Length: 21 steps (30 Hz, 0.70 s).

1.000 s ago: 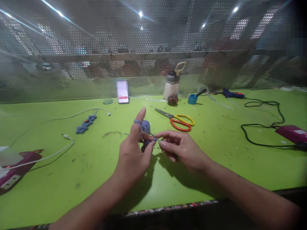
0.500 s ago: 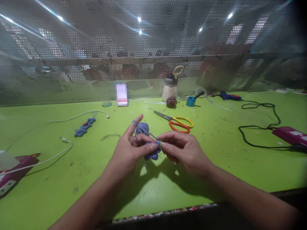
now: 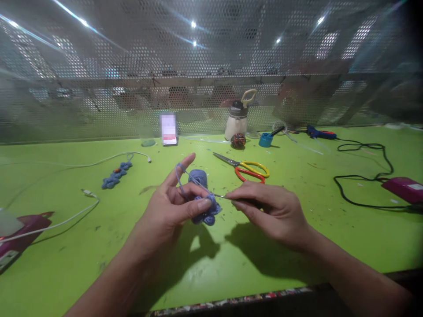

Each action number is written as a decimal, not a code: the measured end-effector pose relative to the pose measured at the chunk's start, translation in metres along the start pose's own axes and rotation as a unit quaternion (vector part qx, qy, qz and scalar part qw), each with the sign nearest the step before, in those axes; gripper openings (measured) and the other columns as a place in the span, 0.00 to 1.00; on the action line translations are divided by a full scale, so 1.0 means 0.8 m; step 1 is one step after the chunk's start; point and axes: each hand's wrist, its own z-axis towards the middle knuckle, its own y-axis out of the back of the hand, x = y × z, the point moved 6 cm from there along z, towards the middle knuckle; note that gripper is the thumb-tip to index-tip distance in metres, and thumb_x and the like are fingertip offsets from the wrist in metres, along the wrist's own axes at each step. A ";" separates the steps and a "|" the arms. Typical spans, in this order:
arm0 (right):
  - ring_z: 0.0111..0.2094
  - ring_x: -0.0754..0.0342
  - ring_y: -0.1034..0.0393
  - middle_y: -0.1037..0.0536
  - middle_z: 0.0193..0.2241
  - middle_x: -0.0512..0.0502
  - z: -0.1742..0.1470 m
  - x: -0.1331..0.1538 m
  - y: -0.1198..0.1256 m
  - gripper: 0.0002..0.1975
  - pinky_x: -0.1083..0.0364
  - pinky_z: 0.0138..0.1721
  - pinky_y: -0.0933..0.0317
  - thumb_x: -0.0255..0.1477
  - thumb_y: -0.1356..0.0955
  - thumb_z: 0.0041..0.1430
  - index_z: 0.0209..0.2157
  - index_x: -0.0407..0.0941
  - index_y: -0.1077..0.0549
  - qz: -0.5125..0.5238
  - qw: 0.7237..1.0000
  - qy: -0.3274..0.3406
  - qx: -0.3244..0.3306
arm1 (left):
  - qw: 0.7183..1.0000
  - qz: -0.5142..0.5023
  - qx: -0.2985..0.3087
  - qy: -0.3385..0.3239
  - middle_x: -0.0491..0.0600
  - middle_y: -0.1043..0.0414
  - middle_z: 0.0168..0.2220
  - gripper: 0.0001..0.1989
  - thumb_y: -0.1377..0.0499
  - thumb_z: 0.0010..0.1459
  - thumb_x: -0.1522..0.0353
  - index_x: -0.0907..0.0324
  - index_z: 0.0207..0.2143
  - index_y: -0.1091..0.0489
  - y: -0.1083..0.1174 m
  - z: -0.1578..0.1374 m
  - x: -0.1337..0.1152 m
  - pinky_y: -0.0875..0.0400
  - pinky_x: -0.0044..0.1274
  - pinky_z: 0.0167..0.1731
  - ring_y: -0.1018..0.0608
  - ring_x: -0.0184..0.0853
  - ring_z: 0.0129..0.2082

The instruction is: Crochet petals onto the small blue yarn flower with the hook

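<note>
Slipping yarn strand point(image 3: 179, 174) is the chief risk near the yarn ball point(image 3: 197, 177)

Left of and nearer than the ball, the left hand point(image 3: 169, 206) pinches the blue crocheted piece point(image 3: 209, 214) just in front of the ball, index finger raised with the strand around it. If that finger dips, tension could go; a looser pinch could let the piece twist. Right of the ball, the right hand point(image 3: 274, 210) is closed on a thin hook point(image 3: 220, 197) meeting the piece. A poor pulling angle might split or drop a stitch; whether its tip sits inside 1, I cannot tell.

Well left of the ball, a white cable point(image 3: 88, 193) and a flower strip point(image 3: 117, 175) lie on the desk point(image 3: 72, 255). Behind the ball stands a phone point(image 3: 169, 128). Right of it, the scissors point(image 3: 236, 163) crowd the right hand, their 2 handles easily knocked. Farther right and back: a bottle point(image 3: 236, 124), a teal pot point(image 3: 265, 140).
</note>
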 end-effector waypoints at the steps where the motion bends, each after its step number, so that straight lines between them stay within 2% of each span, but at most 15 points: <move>1: 0.30 0.56 0.27 0.20 0.30 0.47 0.000 0.002 0.002 0.10 0.57 0.32 0.33 0.19 0.31 0.59 0.40 0.45 0.22 -0.015 1.000 0.015 0.001 | 1.000 -0.010 0.009 0.010 0.43 0.24 0.26 0.46 0.30 0.44 0.80 0.54 0.64 0.43 0.000 -0.001 0.001 0.28 0.18 0.26 0.24 0.28 0.24; 5: 0.32 0.54 0.25 0.19 0.30 0.47 0.000 0.009 0.008 0.11 0.55 0.34 0.32 0.19 0.30 0.58 0.40 0.47 0.21 -0.048 0.998 0.033 -0.002 | 0.997 -0.053 0.033 0.040 0.43 0.25 0.25 0.41 0.31 0.45 0.80 0.56 0.61 0.38 0.000 -0.001 0.004 0.29 0.16 0.25 0.25 0.28 0.24; 8: 0.28 0.54 0.26 0.19 0.28 0.47 0.002 0.008 0.006 0.10 0.56 0.29 0.33 0.20 0.30 0.57 0.37 0.47 0.19 0.006 1.000 -0.002 0.009 | 0.996 -0.056 0.029 0.059 0.45 0.25 0.26 0.39 0.31 0.44 0.79 0.57 0.59 0.36 0.001 0.000 0.008 0.29 0.17 0.25 0.26 0.28 0.25; 11: 0.23 0.57 0.31 0.22 0.24 0.48 0.002 -0.006 0.000 0.07 0.58 0.22 0.39 0.22 0.30 0.56 0.35 0.45 0.19 0.103 0.990 -0.095 0.020 | 0.998 -0.014 0.028 0.054 0.45 0.26 0.28 0.32 0.30 0.45 0.77 0.58 0.55 0.30 0.003 0.003 0.011 0.29 0.17 0.26 0.26 0.27 0.26; 15: 0.16 0.62 0.43 0.30 0.18 0.52 -0.006 -0.032 -0.010 0.06 0.60 0.16 0.49 0.28 0.29 0.56 0.35 0.43 0.20 0.204 0.951 -0.233 0.016 | 0.997 0.058 0.042 0.015 0.44 0.28 0.28 0.18 0.30 0.47 0.74 0.59 0.44 0.22 0.005 0.007 0.013 0.29 0.18 0.30 0.27 0.26 0.28; 18: 0.16 0.63 0.44 0.32 0.18 0.52 -0.007 -0.036 -0.014 0.07 0.60 0.16 0.50 0.30 0.28 0.55 0.35 0.41 0.20 0.222 0.938 -0.263 0.023 | 0.994 0.087 0.063 0.010 0.44 0.28 0.28 0.26 0.30 0.47 0.73 0.55 0.50 0.26 0.003 0.008 0.014 0.30 0.20 0.28 0.27 0.28 0.27; 21: 0.17 0.64 0.45 0.32 0.19 0.53 -0.006 -0.036 -0.020 0.07 0.61 0.16 0.52 0.29 0.28 0.56 0.35 0.40 0.21 0.233 0.930 -0.277 0.057 | 0.988 0.137 0.072 -0.019 0.43 0.29 0.28 0.38 0.31 0.48 0.73 0.51 0.61 0.37 0.000 0.007 0.011 0.29 0.22 0.28 0.27 0.30 0.27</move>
